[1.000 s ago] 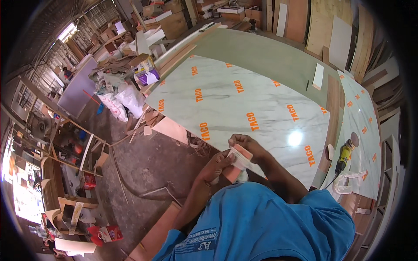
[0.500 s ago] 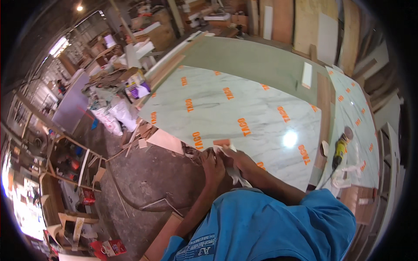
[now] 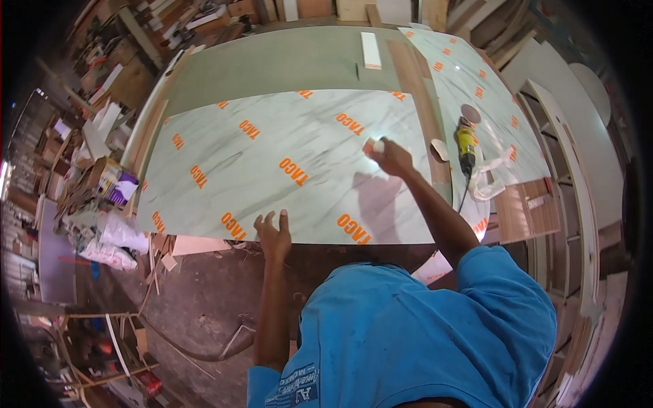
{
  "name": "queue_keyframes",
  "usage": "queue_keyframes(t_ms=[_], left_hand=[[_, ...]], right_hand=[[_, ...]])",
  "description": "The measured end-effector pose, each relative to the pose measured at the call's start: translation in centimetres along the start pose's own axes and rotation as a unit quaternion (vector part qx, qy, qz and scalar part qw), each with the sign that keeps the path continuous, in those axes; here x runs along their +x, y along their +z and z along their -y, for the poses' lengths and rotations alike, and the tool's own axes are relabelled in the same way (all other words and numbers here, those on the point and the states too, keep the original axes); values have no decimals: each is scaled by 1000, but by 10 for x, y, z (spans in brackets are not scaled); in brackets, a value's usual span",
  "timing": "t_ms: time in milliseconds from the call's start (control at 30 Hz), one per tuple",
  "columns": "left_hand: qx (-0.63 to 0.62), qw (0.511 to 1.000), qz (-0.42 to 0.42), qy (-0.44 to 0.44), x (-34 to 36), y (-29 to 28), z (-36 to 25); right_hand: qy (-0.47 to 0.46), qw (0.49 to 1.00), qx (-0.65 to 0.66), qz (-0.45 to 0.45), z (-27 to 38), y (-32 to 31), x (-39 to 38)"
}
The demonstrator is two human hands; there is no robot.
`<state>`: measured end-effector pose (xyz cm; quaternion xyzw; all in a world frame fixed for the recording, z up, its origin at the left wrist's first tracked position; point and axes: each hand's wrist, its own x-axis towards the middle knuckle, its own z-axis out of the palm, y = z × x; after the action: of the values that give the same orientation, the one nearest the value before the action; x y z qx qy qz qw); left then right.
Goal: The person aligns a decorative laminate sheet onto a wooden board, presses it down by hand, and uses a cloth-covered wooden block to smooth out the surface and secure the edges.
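A marble-patterned sheet (image 3: 238,163) with orange print lies flat on the table in front of me. My left hand (image 3: 273,234) rests at its near edge, fingers spread and holding nothing. Farther right, my right hand (image 3: 393,158) is closed around a small brown block (image 3: 369,145) and presses it to the sheet's surface. Something white shows by the fingers, too small to tell what it is. Part of the block is hidden by the hand.
To the right, a yellow-green angle grinder (image 3: 466,146) with a round disc lies on a second patterned sheet (image 3: 507,115). A white strip (image 3: 371,50) sits on the greenish board (image 3: 272,64) behind. Plastic bags and scraps (image 3: 112,238) are heaped at left.
My hands have parted. The right moved away and rightward over the sheet with the block, while the left opened and came down at the near edge. The view has turned to the right.
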<state>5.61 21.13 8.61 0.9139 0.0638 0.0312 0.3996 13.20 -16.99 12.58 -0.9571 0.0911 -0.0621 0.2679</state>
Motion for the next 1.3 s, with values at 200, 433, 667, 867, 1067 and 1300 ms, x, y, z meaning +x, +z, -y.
queue_keyframes(t_ms=[200, 433, 667, 867, 1067, 1300], left_hand=[[126, 991, -44, -13, 56, 23, 32], [282, 944, -170, -5, 115, 60, 26], [357, 922, -147, -41, 125, 64, 12], [332, 931, -143, -49, 127, 72, 8], [341, 927, -147, -54, 129, 71, 11], [338, 930, -133, -57, 127, 69, 1]], right_hand=[[-72, 984, -158, -36, 1, 63, -65], [-96, 977, -192, 15, 5, 61, -83], [-39, 967, -233, -97, -56, 54, 89], [-10, 952, -274, -137, -123, 30, 211], [14, 951, -269, -151, -151, 14, 277], [86, 959, -259, -78, -159, -6, 271]])
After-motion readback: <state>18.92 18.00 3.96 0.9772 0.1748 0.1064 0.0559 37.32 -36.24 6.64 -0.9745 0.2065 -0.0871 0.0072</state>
